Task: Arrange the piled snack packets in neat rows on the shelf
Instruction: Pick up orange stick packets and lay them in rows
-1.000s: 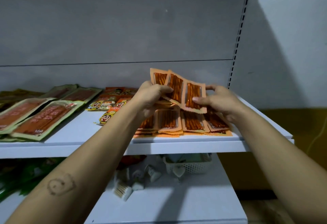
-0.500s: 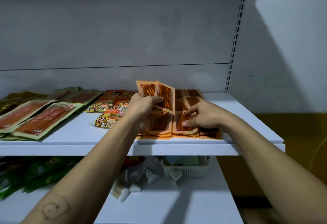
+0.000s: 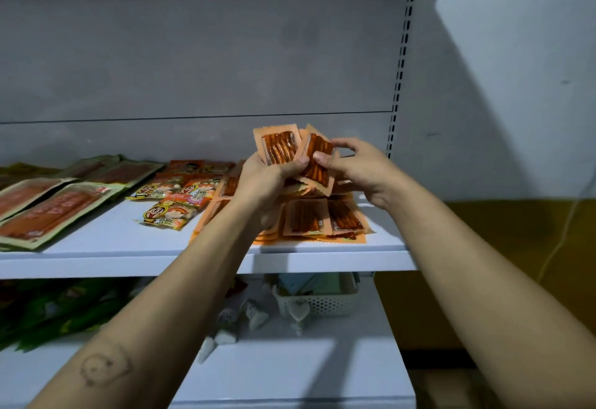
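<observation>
Orange snack pkts (image 3: pixel 279 148), clear windows showing reddish sticks, stand fanned in the left hand (image 3: pixel 267 179), raised above the upper shelf (image 3: pixel 129 249) nr its R end. L thumb lies across their lower edge, fingers curled behind: firm grasp. The right hand (image 3: pixel 361 170) pinches the rightmost pkt (image 3: pixel 317 165) of the fan, thumb on front, fingers over the top edge; that pkt is tilted. Directly below both hands the pile (image 3: pixel 309 220) of the same orange pkts lies flat on the shelf, overlapping, reaching the front lip. Just L of it lie cartoon-face packets (image 3: pixel 167 213); further L, long green-edged packets (image 3: pixel 54 211) side by side. On the lower shelf (image 3: pixel 290 373): white perforated basket (image 3: pixel 319 304), small white pouches (image 3: pixel 254 315), green bags (image 3: pixel 48 312) at L.
</observation>
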`<control>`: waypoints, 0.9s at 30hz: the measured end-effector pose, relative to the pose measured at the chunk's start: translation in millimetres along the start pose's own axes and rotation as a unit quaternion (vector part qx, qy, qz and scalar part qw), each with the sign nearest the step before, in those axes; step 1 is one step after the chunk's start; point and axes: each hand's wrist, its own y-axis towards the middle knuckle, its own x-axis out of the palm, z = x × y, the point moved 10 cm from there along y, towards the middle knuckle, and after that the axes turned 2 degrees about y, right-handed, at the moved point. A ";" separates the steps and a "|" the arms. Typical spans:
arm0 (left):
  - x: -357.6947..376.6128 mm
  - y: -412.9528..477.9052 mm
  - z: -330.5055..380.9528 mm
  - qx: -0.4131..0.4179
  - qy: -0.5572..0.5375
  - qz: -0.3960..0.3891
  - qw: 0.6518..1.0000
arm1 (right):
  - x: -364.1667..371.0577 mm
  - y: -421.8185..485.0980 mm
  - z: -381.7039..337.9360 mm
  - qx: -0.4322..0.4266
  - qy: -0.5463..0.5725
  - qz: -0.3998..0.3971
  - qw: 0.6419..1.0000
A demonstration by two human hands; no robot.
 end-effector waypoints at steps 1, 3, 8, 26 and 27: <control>2.6 -0.1 0.0 -0.002 0.007 -0.006 1.000 | -2.0 -0.7 -0.4 -0.006 0.020 0.004 1.000; 4.5 1.0 -3.4 -0.018 0.021 -0.014 1.000 | -11.5 0.2 -2.2 -0.020 0.035 0.027 0.999; -17.4 4.4 -8.6 -0.042 0.133 0.026 0.990 | -26.3 -0.6 17.3 0.061 -0.083 -0.049 0.993; -17.9 12.8 -29.6 -0.110 0.310 -0.020 0.944 | -13.9 -11.4 36.0 0.041 -0.327 -0.111 0.938; -16.7 12.1 -28.1 -0.104 0.316 -0.023 0.943 | -13.9 -11.9 36.4 0.042 -0.315 -0.109 0.942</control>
